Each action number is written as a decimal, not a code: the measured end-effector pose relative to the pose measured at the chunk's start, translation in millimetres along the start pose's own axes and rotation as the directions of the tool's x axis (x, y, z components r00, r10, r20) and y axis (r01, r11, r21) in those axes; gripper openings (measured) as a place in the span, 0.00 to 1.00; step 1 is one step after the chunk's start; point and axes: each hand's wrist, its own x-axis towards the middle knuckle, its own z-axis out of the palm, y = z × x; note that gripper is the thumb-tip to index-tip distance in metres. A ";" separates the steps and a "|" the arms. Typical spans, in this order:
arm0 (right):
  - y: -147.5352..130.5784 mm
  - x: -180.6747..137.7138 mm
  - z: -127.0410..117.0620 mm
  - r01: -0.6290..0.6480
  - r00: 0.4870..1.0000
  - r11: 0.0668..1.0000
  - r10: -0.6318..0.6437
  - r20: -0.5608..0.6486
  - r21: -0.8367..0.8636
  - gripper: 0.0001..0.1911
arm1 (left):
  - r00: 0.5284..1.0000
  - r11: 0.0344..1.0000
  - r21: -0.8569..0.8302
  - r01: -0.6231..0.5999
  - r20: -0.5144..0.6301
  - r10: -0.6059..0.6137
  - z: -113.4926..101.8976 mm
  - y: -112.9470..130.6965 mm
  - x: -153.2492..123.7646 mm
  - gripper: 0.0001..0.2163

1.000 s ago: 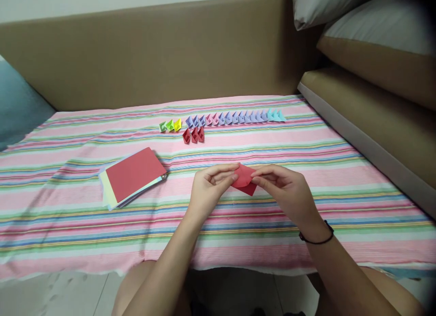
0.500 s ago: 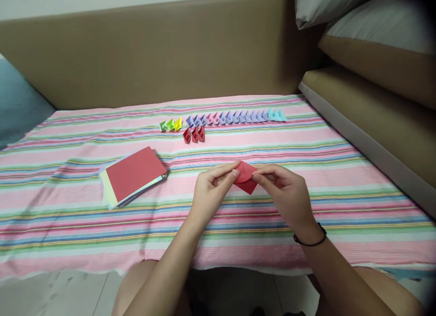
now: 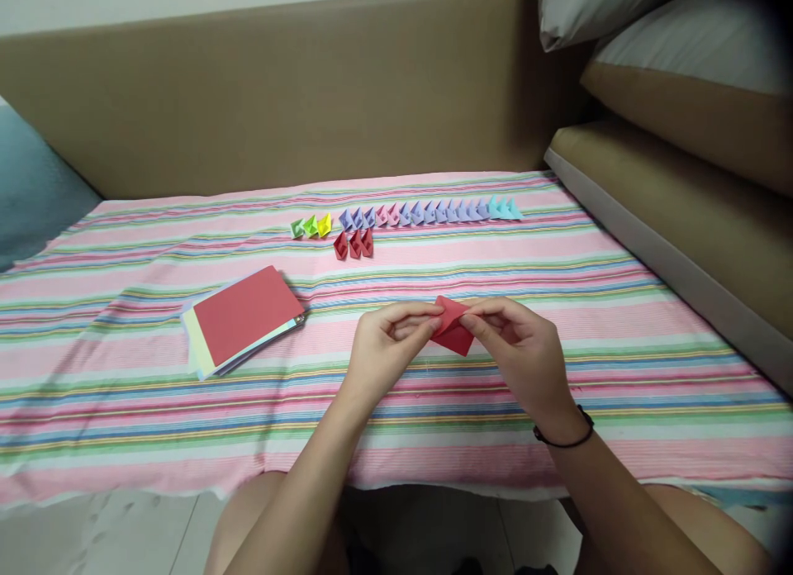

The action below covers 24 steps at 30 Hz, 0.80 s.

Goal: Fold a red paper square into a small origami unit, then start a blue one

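Over the middle of the striped cloth (image 3: 396,468), a small folded red paper (image 3: 457,340) is pinched between both hands. The left hand (image 3: 385,337) grips its left edge, thumb and fingers closed on it; the right hand (image 3: 521,344) grips its right side the same way. One layer of the paper is folded across the upper part, with a darker red layer showing on the near side. A black bracelet (image 3: 562,446) circles the right wrist.

To the left of the hands, well apart from them, lies a stack of paper (image 3: 248,315), a red sheet on top and paler sheets showing at its edges. On the far side of the red paper, slightly left, three red folded shapes (image 3: 355,244) stand side by side. Just beyond them runs a long row of purple, pink and light blue shapes (image 3: 417,215), with green and yellow shapes (image 3: 311,226) at its left. Farther still rises a brown backrest (image 3: 278,96)
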 end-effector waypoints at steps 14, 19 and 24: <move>7.4 1.2 0.7 0.087 0.994 0.996 -0.086 -0.061 0.011 0.06 | 0.925 0.754 0.540 -0.375 0.167 0.341 -1.6 -8.9 -4.6 0.09; 8.0 3.3 -5.3 0.119 0.992 0.993 -0.120 0.038 0.028 0.12 | 0.897 0.673 0.603 -0.429 0.199 0.394 -4.9 -5.5 -5.4 0.10; 2.7 7.1 -12.0 0.315 0.935 0.937 -0.280 0.218 -0.148 0.15 | 0.887 0.626 0.640 -0.446 0.223 0.404 -4.3 -3.8 -7.8 0.13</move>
